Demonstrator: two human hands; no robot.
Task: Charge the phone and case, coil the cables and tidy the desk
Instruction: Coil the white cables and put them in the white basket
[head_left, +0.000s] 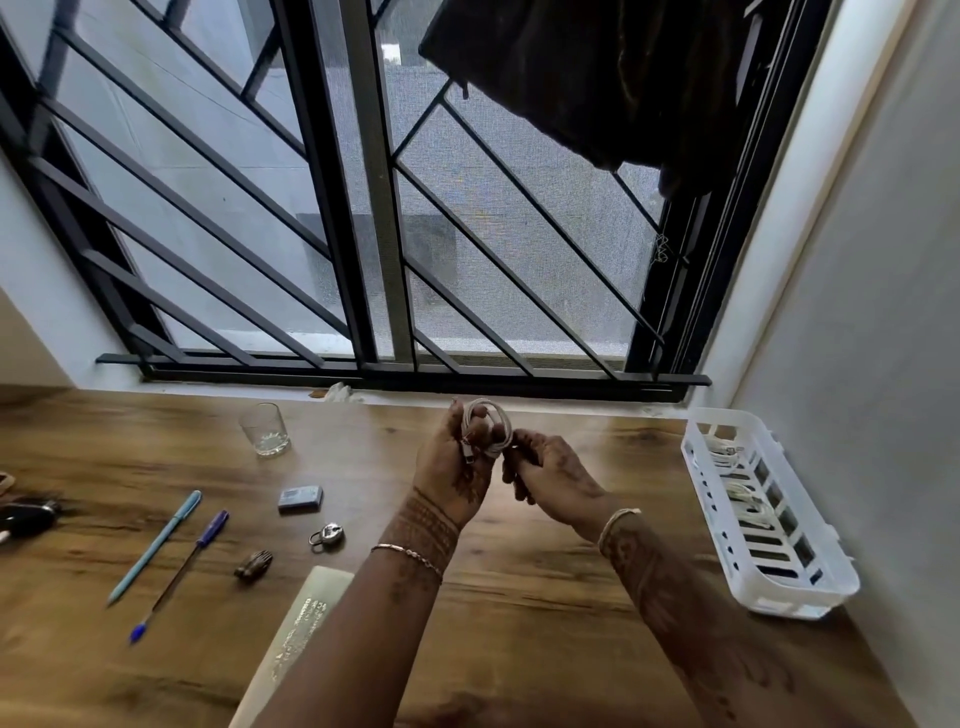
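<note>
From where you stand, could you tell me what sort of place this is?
Probably a home desk by a window. A wood-grain desk sits under a black barred window with mesh, strewn with a light blue pen, small padlock and white plastic basket, while both hands coil a white cable.

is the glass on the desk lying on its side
No, the glass stands upright on the desk, left of the hands.
</note>
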